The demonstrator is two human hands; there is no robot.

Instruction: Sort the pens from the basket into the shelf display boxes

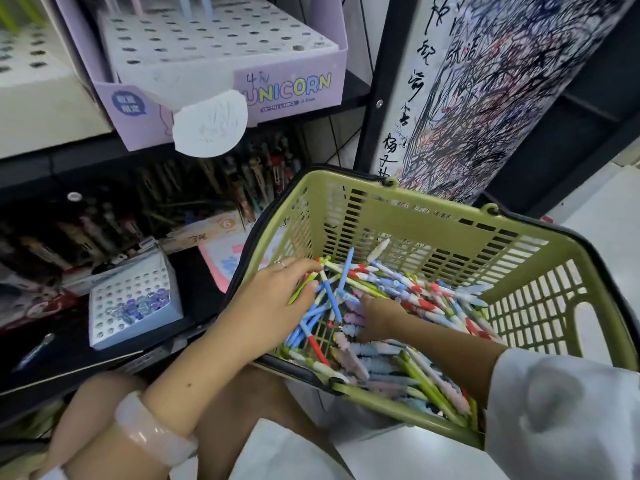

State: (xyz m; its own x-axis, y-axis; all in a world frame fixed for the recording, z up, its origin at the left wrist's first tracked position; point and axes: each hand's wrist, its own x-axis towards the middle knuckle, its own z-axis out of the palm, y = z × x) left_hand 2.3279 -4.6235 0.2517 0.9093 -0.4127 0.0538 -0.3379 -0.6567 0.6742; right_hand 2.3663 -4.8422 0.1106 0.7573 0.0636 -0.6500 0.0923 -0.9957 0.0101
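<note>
Both hands reach into the green basket among the loose pens. The left hand pinches a few pens under curled fingers; the right hand digs into the pile, its grip hidden. Beyond stands the dark shelf, holding a small white display box and, higher, a lilac unicorn box.

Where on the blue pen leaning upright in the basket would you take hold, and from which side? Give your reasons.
Probably pinch the blue pen on its raised upper shaft, coming from above. That end stands clear of the heap of pens, while its lower end is buried among them beside the left hand. The green basket is open at the top, so nothing blocks a downward reach.
</note>
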